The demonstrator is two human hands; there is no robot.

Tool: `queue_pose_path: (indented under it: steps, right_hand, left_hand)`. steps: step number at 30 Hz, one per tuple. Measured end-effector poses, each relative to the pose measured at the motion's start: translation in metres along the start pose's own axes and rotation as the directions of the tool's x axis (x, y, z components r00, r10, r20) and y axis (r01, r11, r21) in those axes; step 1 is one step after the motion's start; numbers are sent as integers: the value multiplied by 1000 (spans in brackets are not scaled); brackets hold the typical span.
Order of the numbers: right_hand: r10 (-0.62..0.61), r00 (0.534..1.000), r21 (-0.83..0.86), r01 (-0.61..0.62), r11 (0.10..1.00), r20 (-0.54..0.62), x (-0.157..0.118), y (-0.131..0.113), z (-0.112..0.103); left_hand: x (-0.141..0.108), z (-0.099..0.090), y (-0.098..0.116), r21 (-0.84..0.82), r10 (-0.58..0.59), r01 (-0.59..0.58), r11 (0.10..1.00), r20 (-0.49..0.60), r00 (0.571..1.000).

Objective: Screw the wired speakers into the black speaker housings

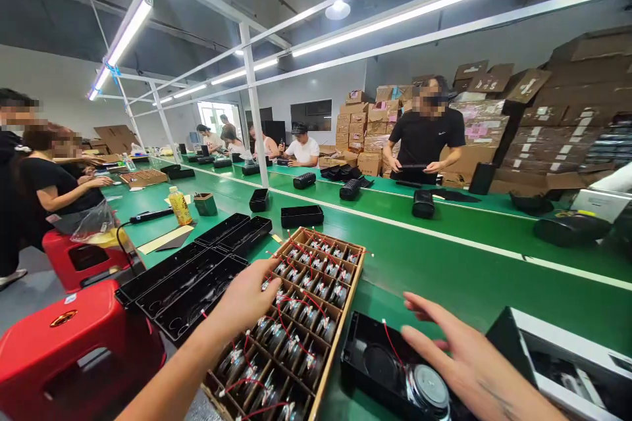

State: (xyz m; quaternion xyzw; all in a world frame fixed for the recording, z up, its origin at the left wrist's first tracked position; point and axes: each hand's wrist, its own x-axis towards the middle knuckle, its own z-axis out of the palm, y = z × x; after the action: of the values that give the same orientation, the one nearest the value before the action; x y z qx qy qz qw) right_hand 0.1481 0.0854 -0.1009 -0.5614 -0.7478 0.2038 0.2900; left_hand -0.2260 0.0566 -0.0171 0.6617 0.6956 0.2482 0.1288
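Hovering above a compartmented wooden tray (337, 316), the left hand (247, 296) had its fingers loosely pressed together, their tips at the tray's far edge. It pinched nothing visible, and I could not tell whether it touched anything there. Nearly every visible compartment held a round speaker driver (296, 316) with looped red wire, so most of this batch lay in the tray. Just right of the tray, an open black speaker housing (380, 368) rested on the green workbench (444, 270), with one fitted driver (428, 393) at its near end and a red wire running inside. The right hand (464, 368) was spread above that housing, fingers well apart, holding nothing. Just left of the tray, several black housings (192, 289) lay side by side, seemingly without drivers, so these units remained unfilled. Beyond them stood a yellow-capped bottle (180, 206), and nearer the tray's left side sat a red plastic stool (74, 355). Right of the open housing lay a white-edged box (557, 362). Well beyond the tray, across the bench, a co-worker (427, 138) in a black T-shirt held a long black piece (409, 166) in both hands.
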Motion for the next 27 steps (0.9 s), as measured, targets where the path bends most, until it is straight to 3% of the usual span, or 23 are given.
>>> queue_pose_path:
  steps: [2, 4, 7, 9, 14, 19, 23, 27]
  right_hand:
    - [-72, 991, -43, 78, 996, 114, 42, -33, 40]
    - [-109, 985, -86, 121, 989, 135, 77, -57, 81]
    - [-104, 985, -166, 127, 978, 141, 112, -72, 128]
    - [-92, 988, -223, 119, 968, 125, 124, -75, 148]
    - [-105, 989, -340, 134, 931, 101, 136, -84, 163]
    - [-171, 971, -390, 225, 893, 169, 144, -101, 164]
    - [-202, 939, -353, 296, 888, 279, 153, -111, 171]
    - [-175, 933, -341, 283, 897, 314, 160, -110, 178]
  left_hand:
    - [24, -2, -44, 111, -152, 152, 982, -7, 988]
    - [46, 4, -71, 196, -231, 223, 955, 23, 973]
    - [73, 20, -85, 264, -247, 214, 941, 99, 964]
    - [87, 32, -85, 276, -225, 180, 944, 140, 964]
    - [111, 58, -85, 269, -196, 152, 951, 145, 970]
    - [120, 78, -85, 207, -162, 140, 968, 94, 982]
    - [125, 80, -84, 160, -143, 121, 980, 131, 981]
    - [129, 74, -85, 185, -220, 190, 964, 162, 962]
